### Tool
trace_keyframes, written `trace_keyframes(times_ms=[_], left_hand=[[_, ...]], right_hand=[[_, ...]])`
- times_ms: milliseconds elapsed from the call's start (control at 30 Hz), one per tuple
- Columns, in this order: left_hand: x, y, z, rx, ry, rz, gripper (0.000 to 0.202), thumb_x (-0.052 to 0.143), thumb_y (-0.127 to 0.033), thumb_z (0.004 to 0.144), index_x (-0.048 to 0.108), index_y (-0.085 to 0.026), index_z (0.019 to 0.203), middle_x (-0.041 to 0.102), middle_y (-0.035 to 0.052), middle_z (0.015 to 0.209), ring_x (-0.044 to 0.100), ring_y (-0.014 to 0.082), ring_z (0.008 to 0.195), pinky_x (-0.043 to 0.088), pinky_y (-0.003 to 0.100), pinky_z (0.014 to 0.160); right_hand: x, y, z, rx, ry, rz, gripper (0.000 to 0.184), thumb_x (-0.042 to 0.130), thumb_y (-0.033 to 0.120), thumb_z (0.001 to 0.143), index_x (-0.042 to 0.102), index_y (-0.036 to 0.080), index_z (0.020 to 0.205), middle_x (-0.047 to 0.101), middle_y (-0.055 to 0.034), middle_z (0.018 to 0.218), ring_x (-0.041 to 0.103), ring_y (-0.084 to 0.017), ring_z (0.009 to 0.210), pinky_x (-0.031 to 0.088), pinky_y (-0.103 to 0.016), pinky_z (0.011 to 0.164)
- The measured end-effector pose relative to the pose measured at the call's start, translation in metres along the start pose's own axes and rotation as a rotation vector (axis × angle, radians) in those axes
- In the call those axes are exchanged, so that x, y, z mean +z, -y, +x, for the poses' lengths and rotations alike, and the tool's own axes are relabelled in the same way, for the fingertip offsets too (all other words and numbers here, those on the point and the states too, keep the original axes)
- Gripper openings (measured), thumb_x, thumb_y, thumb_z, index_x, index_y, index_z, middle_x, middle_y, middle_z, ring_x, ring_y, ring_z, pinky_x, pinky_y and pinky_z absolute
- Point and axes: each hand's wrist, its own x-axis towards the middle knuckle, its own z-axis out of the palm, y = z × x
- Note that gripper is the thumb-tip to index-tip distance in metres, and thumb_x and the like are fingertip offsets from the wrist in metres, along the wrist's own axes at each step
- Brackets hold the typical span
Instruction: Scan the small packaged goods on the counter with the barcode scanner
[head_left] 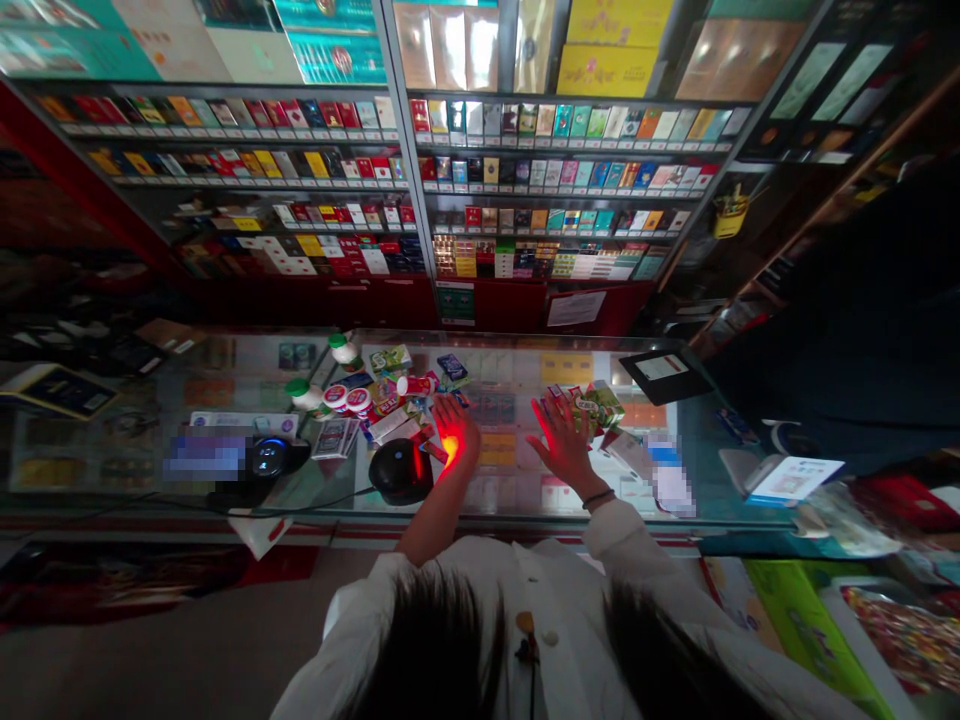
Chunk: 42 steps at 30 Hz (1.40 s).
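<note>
My left hand (455, 430) lies on the glass counter (510, 500) with its fingers stretched forward, lit red by the black barcode scanner (401, 470) just to its left. It holds nothing that I can see and reaches the edge of a pile of small packets (379, 400). My right hand (559, 437) is spread flat, also tinted red. Its fingertips touch green and red packets (592, 405) lying on the glass. A dark band circles that wrist.
Two white bottles with green caps (343, 348) stand behind the pile. A black round device (266, 457) sits at the left, a dark pad (664, 372) at the right back. Shelves of cigarette packs (555, 170) fill the wall behind the counter. Boxes (795, 610) are at lower right.
</note>
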Motion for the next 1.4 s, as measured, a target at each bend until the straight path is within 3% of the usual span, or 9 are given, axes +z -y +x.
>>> trace_keyframes(times_ms=[200,333,600,800,900,1000,1167,1400], left_hand=[[-0.014,0.007,-0.015,-0.057,-0.022,0.079,0.062,0.03,-0.007,0.095,0.033,0.009,0.155,0.034,0.0327,0.161,0.017,0.0367,0.159,0.013,0.062,0.128],[-0.02,0.021,-0.022,-0.136,0.018,0.116,0.062,0.031,-0.005,0.094,0.038,0.005,0.155,0.042,0.0301,0.158,0.021,0.0372,0.158,0.009,0.065,0.128],[-0.019,0.023,-0.035,-0.161,-0.024,0.045,0.061,0.028,-0.003,0.095,0.038,0.007,0.154,0.034,0.0342,0.16,0.023,0.0397,0.156,0.024,0.063,0.125],[0.0,0.031,-0.083,0.053,-0.081,-0.027,0.062,0.03,-0.005,0.096,0.034,0.007,0.156,0.025,0.0313,0.165,0.018,0.0351,0.158,0.024,0.054,0.129],[0.014,0.038,-0.104,0.009,-0.032,-0.001,0.061,0.039,-0.011,0.096,0.037,0.009,0.154,0.029,0.033,0.163,0.023,0.0366,0.157,0.025,0.052,0.129],[0.02,0.045,-0.108,-0.008,0.041,0.024,0.064,0.05,-0.018,0.094,0.04,0.011,0.151,0.033,0.0365,0.159,0.029,0.0401,0.155,0.025,0.055,0.128],[0.019,0.047,-0.108,0.169,0.104,-0.002,0.063,0.047,-0.021,0.097,0.04,0.007,0.153,0.031,0.033,0.162,0.028,0.0385,0.156,0.022,0.056,0.129],[0.006,0.068,-0.105,0.681,0.33,-0.048,0.059,0.047,-0.034,0.1,0.042,-0.013,0.155,0.03,0.0169,0.168,0.023,0.0301,0.159,0.015,0.058,0.13]], right_hand=[[0.003,0.009,0.005,-0.007,0.021,0.015,0.067,0.041,0.05,0.104,0.025,0.03,0.165,0.027,-0.0091,0.171,0.02,-0.035,0.158,0.005,-0.064,0.124],[0.001,0.017,0.012,-0.047,0.008,0.042,0.067,0.046,0.049,0.103,0.029,0.029,0.164,0.029,-0.0097,0.17,0.022,-0.035,0.157,0.004,-0.064,0.124],[0.006,0.039,0.013,-0.108,0.061,0.087,0.062,0.047,0.044,0.103,0.033,0.031,0.162,0.029,-0.0067,0.17,0.019,-0.033,0.158,0.005,-0.065,0.125],[0.038,0.069,0.006,-0.234,0.269,0.147,0.058,0.048,0.029,0.101,0.04,0.035,0.158,0.031,-0.0069,0.17,0.022,-0.034,0.158,0.013,-0.07,0.121],[0.048,0.076,0.009,-0.244,0.29,0.154,0.057,0.047,0.027,0.102,0.041,0.035,0.158,0.031,-0.0073,0.17,0.022,-0.034,0.158,0.014,-0.071,0.121],[0.05,0.077,0.016,-0.253,0.268,0.155,0.057,0.044,0.026,0.102,0.04,0.036,0.158,0.03,-0.0056,0.17,0.021,-0.032,0.159,0.013,-0.069,0.122],[0.044,0.07,0.026,-0.221,0.266,0.121,0.062,0.044,0.018,0.099,0.039,0.04,0.158,0.03,-0.0022,0.17,0.022,-0.032,0.158,0.012,-0.069,0.123],[0.037,0.044,0.018,-0.282,0.255,0.085,0.062,0.05,0.024,0.099,0.039,0.044,0.157,0.027,-0.0016,0.171,0.022,-0.035,0.158,0.011,-0.072,0.121]])
